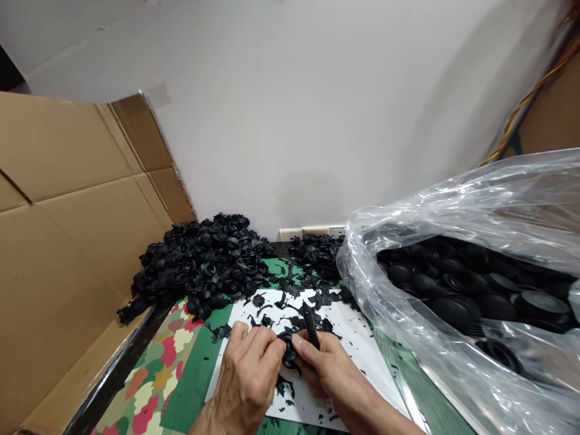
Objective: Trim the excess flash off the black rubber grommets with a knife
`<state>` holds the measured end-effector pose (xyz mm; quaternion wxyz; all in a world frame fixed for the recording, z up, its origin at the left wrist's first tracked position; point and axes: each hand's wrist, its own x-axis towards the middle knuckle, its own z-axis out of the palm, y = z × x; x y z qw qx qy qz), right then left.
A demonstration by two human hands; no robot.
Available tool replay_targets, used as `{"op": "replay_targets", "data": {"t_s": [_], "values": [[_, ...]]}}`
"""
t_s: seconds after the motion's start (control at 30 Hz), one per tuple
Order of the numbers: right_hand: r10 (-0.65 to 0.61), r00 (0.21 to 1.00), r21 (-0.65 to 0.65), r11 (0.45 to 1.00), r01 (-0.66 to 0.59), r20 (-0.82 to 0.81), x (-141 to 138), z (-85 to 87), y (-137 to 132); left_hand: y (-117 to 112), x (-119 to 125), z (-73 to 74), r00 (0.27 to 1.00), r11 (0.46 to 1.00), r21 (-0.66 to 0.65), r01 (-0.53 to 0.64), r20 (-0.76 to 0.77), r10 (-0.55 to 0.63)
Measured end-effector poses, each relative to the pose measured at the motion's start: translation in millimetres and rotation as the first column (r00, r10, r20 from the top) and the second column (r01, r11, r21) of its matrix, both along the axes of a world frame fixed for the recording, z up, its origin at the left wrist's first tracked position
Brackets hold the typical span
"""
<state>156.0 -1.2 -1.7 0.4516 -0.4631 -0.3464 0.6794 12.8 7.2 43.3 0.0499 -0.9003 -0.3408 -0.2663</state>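
Observation:
Between my two hands is a small round black rubber part (288, 348) with ridged rings. My left hand (248, 377) is closed, its fingertips pinching the left edge of the part. From the right, the thumb of my right hand (334, 376) presses on the same part, with the fingers curled beneath. A slim black pen-shaped tool (310, 326) stands up between that thumb and forefinger; its lower end is hidden. Under the hands lies a white sheet (371, 374), strewn with torn black rubber scraps (286, 386).
At the back left rises a pile of black ribbed rubber parts (208, 260). More black scraps (317, 251) lie by the wall sockets (315, 232). A clear plastic bag (385, 308) holding round black parts (453, 311) stands right. Cardboard (81, 157) walls the left side.

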Motion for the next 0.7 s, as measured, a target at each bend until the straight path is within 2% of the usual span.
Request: {"op": "replay_targets", "data": {"t_s": [0.23,0.37,0.47,0.7], "values": [[-0.023,0.999,-0.007,1.0,0.024,0.033,-3.1,-4.6,1.6,2.7,0.5,1.9,0.995,1.0,-0.017,0.008,-0.103,-0.009],[-0.048,0.991,0.051,0.998,0.042,0.121,-2.1,-9.7,3.5,3.8,1.8,3.2,0.983,0.988,-0.134,-0.071,-0.176,0.047],[-0.055,0.981,0.125,0.992,0.032,0.184,-1.1,-10.0,3.2,4.4,1.9,5.0,0.974,0.973,-0.211,-0.094,-0.22,0.046],[-0.065,0.95,0.236,0.972,-0.009,0.305,-1.2,9.7,-2.5,5.3,4.2,3.5,0.936,0.997,-0.078,-0.009,-0.351,-0.019]]}}
